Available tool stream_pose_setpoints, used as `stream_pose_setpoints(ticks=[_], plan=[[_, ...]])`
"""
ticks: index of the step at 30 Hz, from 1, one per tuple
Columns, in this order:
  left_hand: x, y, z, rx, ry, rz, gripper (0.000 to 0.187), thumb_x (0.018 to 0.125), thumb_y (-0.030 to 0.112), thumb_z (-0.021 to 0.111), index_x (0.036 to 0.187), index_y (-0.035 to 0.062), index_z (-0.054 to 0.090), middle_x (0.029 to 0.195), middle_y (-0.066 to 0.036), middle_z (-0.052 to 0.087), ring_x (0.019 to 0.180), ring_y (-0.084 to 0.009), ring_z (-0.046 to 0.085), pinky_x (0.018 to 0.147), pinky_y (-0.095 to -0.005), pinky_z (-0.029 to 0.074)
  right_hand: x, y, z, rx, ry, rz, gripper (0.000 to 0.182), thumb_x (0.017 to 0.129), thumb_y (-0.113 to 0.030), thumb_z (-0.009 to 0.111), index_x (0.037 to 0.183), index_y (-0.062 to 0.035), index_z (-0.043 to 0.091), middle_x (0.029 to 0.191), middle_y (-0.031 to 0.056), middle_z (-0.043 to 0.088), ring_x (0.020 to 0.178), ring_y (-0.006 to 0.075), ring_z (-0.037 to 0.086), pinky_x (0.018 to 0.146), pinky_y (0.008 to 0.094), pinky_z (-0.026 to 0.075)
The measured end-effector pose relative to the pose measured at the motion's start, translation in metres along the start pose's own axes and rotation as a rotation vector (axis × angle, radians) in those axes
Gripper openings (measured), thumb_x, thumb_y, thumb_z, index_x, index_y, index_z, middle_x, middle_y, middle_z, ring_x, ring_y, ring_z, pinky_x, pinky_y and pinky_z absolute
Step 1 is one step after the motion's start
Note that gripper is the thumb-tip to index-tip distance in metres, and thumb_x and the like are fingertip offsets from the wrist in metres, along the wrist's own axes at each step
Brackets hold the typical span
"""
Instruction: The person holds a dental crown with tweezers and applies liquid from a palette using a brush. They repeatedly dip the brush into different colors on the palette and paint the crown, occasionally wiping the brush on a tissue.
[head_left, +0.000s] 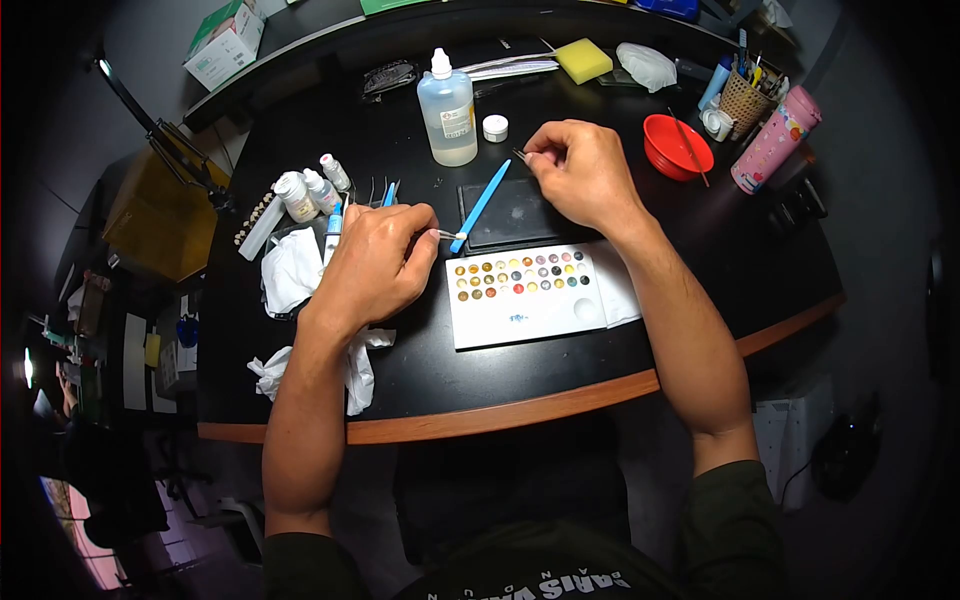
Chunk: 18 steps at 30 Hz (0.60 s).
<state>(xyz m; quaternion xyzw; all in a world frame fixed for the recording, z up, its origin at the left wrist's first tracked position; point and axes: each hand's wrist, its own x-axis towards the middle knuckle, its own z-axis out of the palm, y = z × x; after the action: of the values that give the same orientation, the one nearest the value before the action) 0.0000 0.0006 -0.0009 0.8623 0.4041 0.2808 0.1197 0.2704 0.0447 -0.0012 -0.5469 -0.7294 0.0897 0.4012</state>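
My left hand [385, 262] is closed in a pinch on thin metal tweezers [446, 234], whose tip carries a tiny whitish piece. That tip is just beside the lower end of a blue stick-shaped tool [483, 203], which lies slanted over the edge of a black slab [515, 212]. Over the slab's far right corner, my right hand [580, 170] is pinched closed; a small thin tip shows at its fingers, too small to name. Below the slab is a white paint palette [530, 325] with several rows of coloured wells.
A clear squeeze bottle [447, 115] and a small white jar [495, 128] stand behind the slab. At right are a red bowl [675, 150] with a thin stick and a pink flask [775, 140]. Small bottles [297, 195] and crumpled tissues [290, 270] lie left.
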Motion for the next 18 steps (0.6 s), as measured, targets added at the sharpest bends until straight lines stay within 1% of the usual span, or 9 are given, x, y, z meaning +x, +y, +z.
stream_pose_setpoints(ticks=[2,3,5,7,8,11,12,18], plan=[[-0.001,-0.001,0.001,0.000,0.003,0.010,0.020,0.094,0.010,0.064,0.088,-0.0082,0.070,0.069,-0.020,0.065,0.058,-0.0292,0.061,0.060,-0.0410,0.046,0.005,0.008,-0.006,0.023,0.078,0.006,0.011,0.088,-0.007,0.076,0.097,-0.0016,0.081,0.076,0.0082,0.073,0.067,0.0126,0.064,0.066,0.0308,0.054],[-0.001,-0.001,0.001,0.000,0.009,0.014,0.020,0.094,0.010,0.064,0.088,-0.0082,0.070,0.069,-0.020,0.065,0.058,-0.0291,0.061,0.059,-0.0410,0.046,0.009,0.016,-0.013,0.020,0.129,0.038,0.010,0.090,-0.009,0.077,0.096,-0.0024,0.081,0.073,0.0034,0.072,0.066,0.0081,0.062,0.064,0.0284,0.051],[0.000,-0.001,0.001,-0.002,0.023,0.019,0.020,0.094,0.010,0.064,0.088,-0.0082,0.070,0.069,-0.020,0.066,0.058,-0.0290,0.062,0.059,-0.0411,0.046,0.017,0.032,-0.027,0.031,0.226,0.127,0.011,0.091,-0.010,0.076,0.096,-0.0023,0.082,0.073,-0.0003,0.071,0.067,0.0060,0.061,0.064,0.0264,0.050],[-0.001,-0.003,0.002,0.000,0.029,0.029,0.020,0.094,0.010,0.064,0.088,-0.0081,0.070,0.069,-0.020,0.066,0.058,-0.0289,0.062,0.059,-0.0410,0.046,0.022,0.038,-0.039,0.031,0.303,0.244,0.012,0.086,-0.013,0.077,0.091,-0.0034,0.082,0.075,0.0087,0.077,0.070,0.0196,0.074,0.069,0.0333,0.057],[-0.001,-0.003,0.001,0.002,0.031,0.037,0.020,0.094,0.010,0.064,0.088,-0.0081,0.070,0.069,-0.020,0.066,0.058,-0.0289,0.062,0.059,-0.0410,0.046,0.022,0.040,-0.043,0.012,0.314,0.298,0.014,0.087,-0.015,0.075,0.092,-0.0031,0.082,0.077,0.0087,0.078,0.072,0.0200,0.075,0.071,0.0333,0.057],[0.000,0.000,0.000,-0.007,0.013,0.017,0.020,0.094,0.010,0.064,0.089,-0.0082,0.070,0.069,-0.020,0.066,0.058,-0.0287,0.062,0.059,-0.0405,0.046,0.025,0.053,-0.042,0.019,0.329,0.350,0.017,0.089,-0.017,0.074,0.093,-0.0028,0.082,0.079,0.0102,0.079,0.074,0.0205,0.076,0.075,0.0344,0.057],[0.000,0.000,0.000,-0.006,0.013,0.017,0.020,0.094,0.010,0.064,0.089,-0.0082,0.071,0.069,-0.020,0.066,0.058,-0.0285,0.062,0.058,-0.0404,0.046,0.025,0.050,-0.042,0.011,0.307,0.364,0.019,0.091,-0.018,0.072,0.096,-0.0031,0.082,0.081,0.0112,0.080,0.077,0.0216,0.076,0.079,0.0352,0.057],[-0.001,-0.003,0.002,-0.003,0.021,0.012,0.019,0.094,0.009,0.064,0.088,-0.0084,0.071,0.069,-0.019,0.066,0.057,-0.0274,0.061,0.058,-0.0400,0.046,0.022,0.036,-0.038,0.014,0.233,0.371,0.021,0.093,-0.019,0.071,0.099,-0.0027,0.081,0.082,0.0120,0.080,0.079,0.0236,0.076,0.079,0.0364,0.057]])
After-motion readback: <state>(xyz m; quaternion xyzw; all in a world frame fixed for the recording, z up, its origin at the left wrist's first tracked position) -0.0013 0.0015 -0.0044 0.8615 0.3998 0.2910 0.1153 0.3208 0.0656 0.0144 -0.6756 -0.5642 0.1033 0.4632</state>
